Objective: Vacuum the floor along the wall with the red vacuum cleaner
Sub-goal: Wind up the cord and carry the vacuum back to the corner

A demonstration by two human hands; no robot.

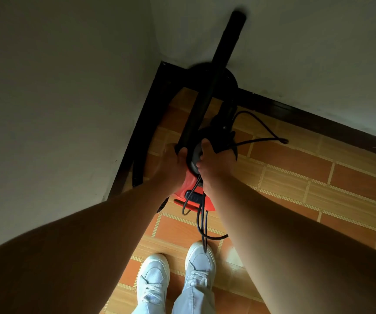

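The left hand curls round the black wand, aimed at twelve o'clock toward the wall; the right hand clasps the top of the red vacuum cleaner — probably steadying it between both hands; its cord dangles toward six.

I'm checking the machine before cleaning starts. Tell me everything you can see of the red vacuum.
The vacuum has a glossy red plastic body with black fittings and a grey round top. It is in the room corner, over the tiled floor. A black tube rises from it against the wall; a ribbed black hose curves along the left baseboard. Its black cord hangs in loose loops. The left hand grips the tube's lower end; the right hand grips the grey top.
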